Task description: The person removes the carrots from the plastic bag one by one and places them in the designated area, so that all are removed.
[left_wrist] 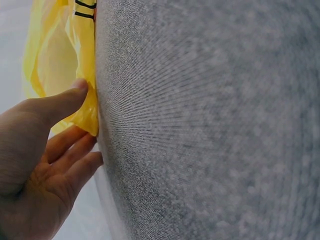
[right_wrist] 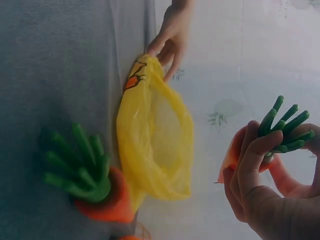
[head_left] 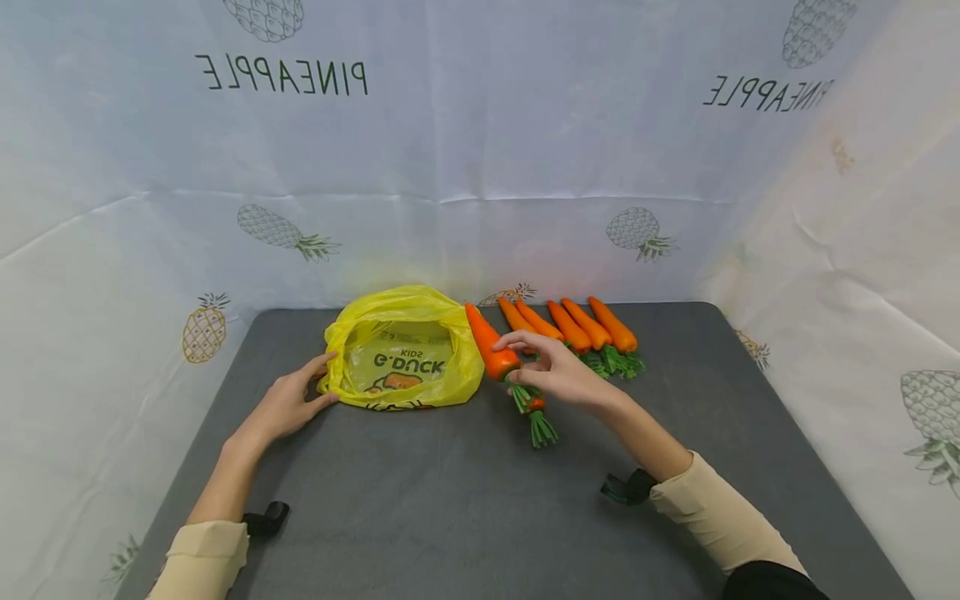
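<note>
A yellow plastic bag with duck lettering stands on the table, its mouth gaping toward me. At its left edge my left hand pinches the rim, thumb in front and fingers behind in the left wrist view. My right hand grips an orange carrot near its green stalks, holding it just right of the bag with the tip pointing up and away. Below that hand lies another carrot, its cut green stems toward me; the hand hides most of it in the head view.
Several more carrots lie in a row at the table's back right, leafy tops toward me. The grey table ends at a white pineapple-print cloth behind. Dark wrist straps stick out beside both forearms.
</note>
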The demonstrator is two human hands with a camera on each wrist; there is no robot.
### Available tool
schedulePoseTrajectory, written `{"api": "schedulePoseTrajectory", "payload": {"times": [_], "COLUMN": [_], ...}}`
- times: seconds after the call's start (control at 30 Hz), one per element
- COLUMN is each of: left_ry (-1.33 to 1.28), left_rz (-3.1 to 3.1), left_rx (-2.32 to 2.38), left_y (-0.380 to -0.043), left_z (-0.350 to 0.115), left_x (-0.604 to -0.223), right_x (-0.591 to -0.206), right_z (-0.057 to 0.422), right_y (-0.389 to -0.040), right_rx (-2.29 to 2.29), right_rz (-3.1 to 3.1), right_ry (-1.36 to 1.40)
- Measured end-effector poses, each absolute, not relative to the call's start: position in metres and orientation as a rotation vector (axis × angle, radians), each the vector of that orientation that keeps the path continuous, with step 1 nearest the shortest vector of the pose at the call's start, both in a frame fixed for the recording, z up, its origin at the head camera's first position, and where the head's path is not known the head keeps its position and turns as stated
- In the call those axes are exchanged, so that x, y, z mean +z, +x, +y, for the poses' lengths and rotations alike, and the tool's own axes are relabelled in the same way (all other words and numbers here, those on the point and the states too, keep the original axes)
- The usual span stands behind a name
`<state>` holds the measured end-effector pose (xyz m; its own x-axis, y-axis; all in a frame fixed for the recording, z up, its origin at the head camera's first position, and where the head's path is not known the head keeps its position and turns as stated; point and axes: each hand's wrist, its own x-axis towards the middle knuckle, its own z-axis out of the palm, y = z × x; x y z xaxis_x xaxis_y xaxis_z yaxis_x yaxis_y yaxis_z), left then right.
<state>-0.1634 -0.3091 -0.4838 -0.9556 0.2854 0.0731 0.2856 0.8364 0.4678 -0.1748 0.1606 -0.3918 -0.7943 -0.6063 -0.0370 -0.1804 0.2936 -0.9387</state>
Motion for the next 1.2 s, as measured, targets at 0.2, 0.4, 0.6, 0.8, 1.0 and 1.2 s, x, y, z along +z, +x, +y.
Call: {"api": "schedulePoseTrajectory", "payload": {"times": [0.2,0.4,0.6,0.8,1.0,1.2], "left_ry": [-0.462,-0.464,-0.47,-0.467,-0.464,-0.468], "left_rz": [-3.018,-3.008,-3.003,-3.002,-2.999,-2.996], "left_rx": [-0.767,-0.771,-0.774,-0.773,-0.765,-0.773], "left_y": [-0.163,-0.163,-0.162,-0.161,-0.161,-0.162], "left_z": [-0.309,-0.308,-0.307,-0.308,-0.308,-0.307], "left_x": [-0.484,-0.483,-0.483,-0.485,-0.485,-0.484], "right_x": [-0.398,-0.404,-0.415,-0.431,-0.443,-0.454], "right_z": [0.186,0.207,0.227,0.244,0.25,0.249], "right_y": [-0.167,-0.16,-0.154,-0.146,-0.14,-0.14], "right_rx": [-1.504,-1.521,-1.528,-1.531,-1.499,-1.488], "right_rz": [2.223,2.26,2.251,2.223,2.196,2.187], "right_ry": [-0.645,-0.592,-0.566,-0.574,-0.57,-0.611]}}
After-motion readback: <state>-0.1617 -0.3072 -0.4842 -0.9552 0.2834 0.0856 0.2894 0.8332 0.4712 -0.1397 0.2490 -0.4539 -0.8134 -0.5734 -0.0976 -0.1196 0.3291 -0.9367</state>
